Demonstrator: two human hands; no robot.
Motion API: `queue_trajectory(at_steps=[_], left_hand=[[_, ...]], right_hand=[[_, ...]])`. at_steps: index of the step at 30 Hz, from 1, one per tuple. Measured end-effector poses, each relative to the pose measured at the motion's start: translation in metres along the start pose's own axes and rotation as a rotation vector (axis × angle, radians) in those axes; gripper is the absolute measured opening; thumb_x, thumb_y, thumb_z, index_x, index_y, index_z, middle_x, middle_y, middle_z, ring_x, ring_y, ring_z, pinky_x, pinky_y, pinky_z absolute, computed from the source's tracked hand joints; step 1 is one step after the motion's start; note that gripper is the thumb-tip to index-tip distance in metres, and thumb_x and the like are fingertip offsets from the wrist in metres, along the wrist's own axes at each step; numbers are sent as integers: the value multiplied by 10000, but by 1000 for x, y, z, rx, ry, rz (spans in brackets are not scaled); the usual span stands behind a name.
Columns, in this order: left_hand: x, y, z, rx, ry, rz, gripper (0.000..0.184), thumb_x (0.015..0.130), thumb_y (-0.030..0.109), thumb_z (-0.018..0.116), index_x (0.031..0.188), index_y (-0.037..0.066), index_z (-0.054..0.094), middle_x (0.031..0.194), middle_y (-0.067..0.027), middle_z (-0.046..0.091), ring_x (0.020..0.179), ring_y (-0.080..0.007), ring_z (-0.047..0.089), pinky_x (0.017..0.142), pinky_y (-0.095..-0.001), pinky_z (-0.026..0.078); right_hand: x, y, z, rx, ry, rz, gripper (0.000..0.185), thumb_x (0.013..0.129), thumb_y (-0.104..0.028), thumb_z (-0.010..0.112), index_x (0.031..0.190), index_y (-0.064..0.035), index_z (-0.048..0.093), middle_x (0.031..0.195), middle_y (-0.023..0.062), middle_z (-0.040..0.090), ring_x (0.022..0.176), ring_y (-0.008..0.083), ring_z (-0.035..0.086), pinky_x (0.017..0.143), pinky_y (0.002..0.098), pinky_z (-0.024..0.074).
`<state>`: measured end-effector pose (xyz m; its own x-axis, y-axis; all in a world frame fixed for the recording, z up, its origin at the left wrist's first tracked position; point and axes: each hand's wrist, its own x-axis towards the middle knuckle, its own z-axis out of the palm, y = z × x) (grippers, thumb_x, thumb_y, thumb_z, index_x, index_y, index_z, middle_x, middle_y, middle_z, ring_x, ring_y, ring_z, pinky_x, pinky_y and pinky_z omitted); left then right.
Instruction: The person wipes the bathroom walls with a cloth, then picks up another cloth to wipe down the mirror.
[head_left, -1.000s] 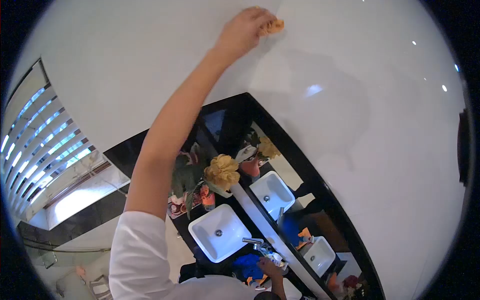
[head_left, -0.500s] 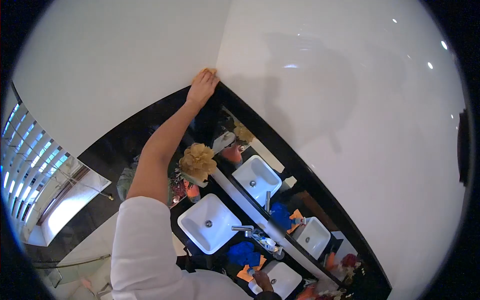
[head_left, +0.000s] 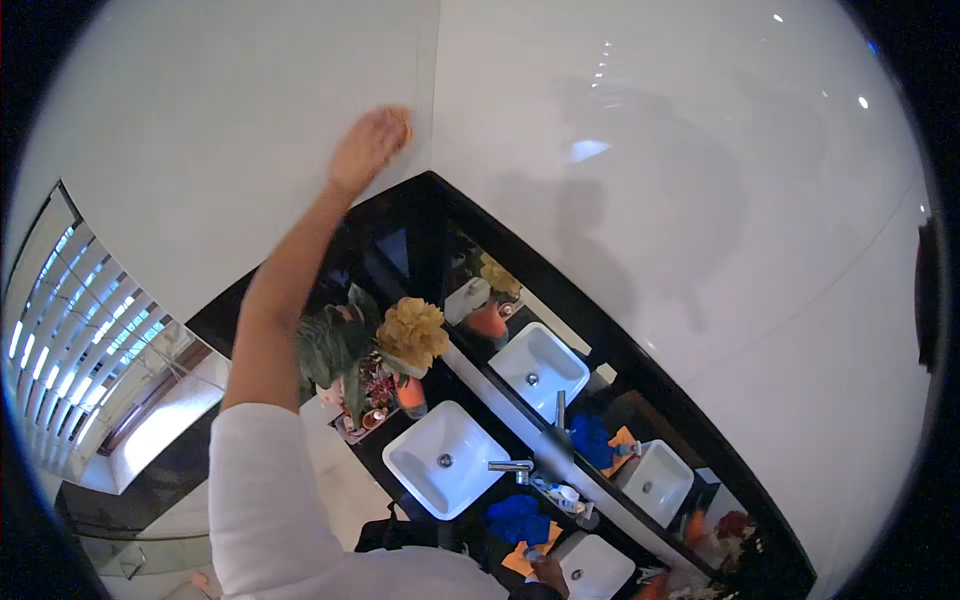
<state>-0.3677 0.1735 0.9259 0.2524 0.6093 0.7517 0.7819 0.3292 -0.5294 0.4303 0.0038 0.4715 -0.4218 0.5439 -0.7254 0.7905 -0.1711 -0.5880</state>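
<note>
My left hand (head_left: 370, 148) is raised high against the white wall, left of the corner, above the black ledge. Its fingers are closed on an orange-tan cloth (head_left: 403, 122), mostly hidden beneath them. Low in the view, my right hand (head_left: 549, 574) is beside the second white sink (head_left: 600, 562). It seems closed round a small clear-blue bottle (head_left: 532, 554), though its fingers are partly hidden. Under the bottle lies an orange cloth (head_left: 517, 562), and a crumpled blue cloth (head_left: 519, 519) rests close by on the black counter.
A white square sink (head_left: 425, 462) with a chrome tap (head_left: 512, 466) stands mid-counter. Left of it are a yellow artificial flower (head_left: 413, 333), green leaves (head_left: 335, 345) and an orange vase (head_left: 410, 392). A black-framed mirror (head_left: 600, 375) runs along the right wall. Window blinds (head_left: 80, 330) are at far left.
My left hand with the cloth has moved from the corner above the ledge up and leftward on the wall. The whole view has shifted slightly. My right hand stays by the sink.
</note>
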Motion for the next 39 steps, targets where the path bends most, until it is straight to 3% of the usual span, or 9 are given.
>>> queue_trajectory(at_steps=[3, 5, 19, 26, 28, 30, 33, 37, 39], left_hand=[[-76, 66, 51, -213, -415, -61, 340, 830, 216, 520, 1114, 30, 534, 1149, -124, 555, 1115, -273, 498, 976, -397, 384], [-87, 93, 17, -382, -1257, -206, 309, 789, 196, 578, 1070, 70, 604, 1130, -129, 575, 1109, -273, 515, 932, -395, 423], [31, -82, -136, 46, 503, -386, 587, 607, -32, 639, 1168, 96, 521, 1054, -92, 594, 896, -305, 547, 784, -382, 450], [-67, -7, -43, -76, -31, -283, 468, 720, 71, 566, 1184, 80, 500, 1198, -111, 533, 1035, -292, 518, 845, -386, 443], [-127, 41, -15, -131, -263, -104, 488, 748, 111, 550, 1230, 69, 484, 1224, -91, 522, 1072, -259, 502, 879, -379, 435], [-158, 86, -6, -195, -800, -78, 437, 770, 157, 561, 1195, 64, 525, 1228, -80, 520, 1141, -225, 463, 938, -350, 407], [-143, 107, -6, -464, -1376, -557, 355, 748, 275, 639, 1020, 48, 623, 1137, -151, 579, 1079, -306, 549, 889, -383, 461], [-93, 83, -5, -623, -1064, -900, 443, 682, 315, 684, 993, 9, 608, 1036, -197, 614, 989, -366, 583, 860, -438, 467], [-67, 83, -4, -767, -470, -1008, 400, 695, 278, 649, 1028, 60, 610, 945, -231, 624, 930, -354, 602, 789, -419, 492]], right_hand=[[17, 29, -9, 440, 2, 114, 241, 826, -156, 507, 1012, -36, 602, 736, 90, 635, 669, 209, 610, 589, 321, 485], [11, 5, -9, 155, 3, 47, 243, 825, -158, 511, 1010, -29, 603, 740, 89, 635, 665, 205, 609, 588, 319, 485], [36, 10, -23, -279, 40, -408, 265, 822, -174, 539, 996, 14, 606, 771, 85, 633, 638, 180, 599, 580, 311, 485], [33, -63, -32, 109, 212, -71, 257, 835, -209, 510, 930, 3, 619, 869, 138, 643, 684, 190, 624, 607, 324, 493], [48, -18, -28, -736, 153, -591, 202, 835, -170, 494, 913, -22, 607, 804, 104, 631, 652, 185, 620, 521, 334, 470], [20, -15, -19, -707, 91, -525, 216, 833, -205, 496, 898, -30, 606, 828, 126, 626, 702, 258, 608, 578, 386, 471], [-23, -8, -2, -533, -16, -288, 231, 831, -236, 494, 880, -39, 606, 850, 138, 621, 743, 316, 596, 622, 424, 469], [-61, 10, 12, -342, -7, -60, 227, 834, -229, 487, 875, -42, 607, 845, 118, 620, 725, 286, 594, 596, 398, 461], [-72, 15, 19, -281, 2, 5, 225, 836, -226, 483, 873, -44, 608, 842, 109, 619, 716, 272, 593, 583, 385, 458]])
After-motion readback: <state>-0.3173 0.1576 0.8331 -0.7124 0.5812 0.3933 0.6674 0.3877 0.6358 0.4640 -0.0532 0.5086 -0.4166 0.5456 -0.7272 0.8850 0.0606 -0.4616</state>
